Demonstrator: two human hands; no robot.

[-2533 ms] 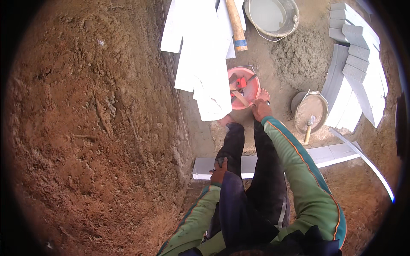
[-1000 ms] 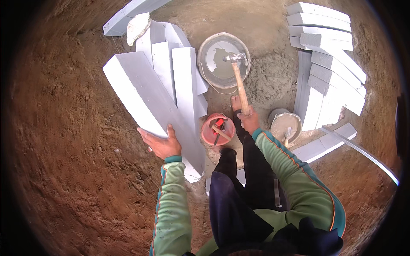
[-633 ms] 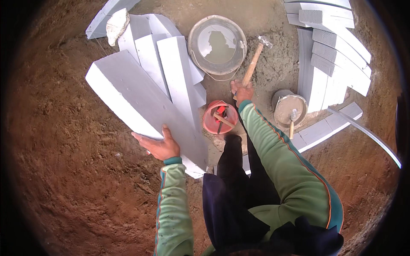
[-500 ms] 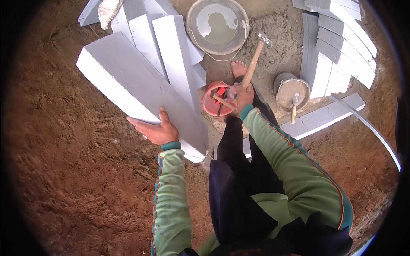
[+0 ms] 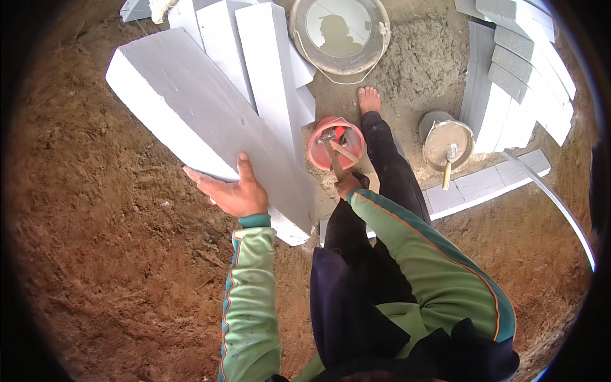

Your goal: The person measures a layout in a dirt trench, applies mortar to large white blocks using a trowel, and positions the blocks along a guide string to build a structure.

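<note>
The block (image 5: 203, 108) is lying on the left, its long axis slanting from far left to near right. A red bucket (image 5: 315, 153) is standing just right of the block. The hammer (image 5: 335, 160) is pointing head-first away from the person and slightly left, its head showing over the red bucket's opening. The left hand (image 5: 238, 192) is resting spread, thumb apart, touching the block's left edge without closing round it. The right hand (image 5: 348, 185) is gripping the hammer's handle, fingers wrapped.
</note>
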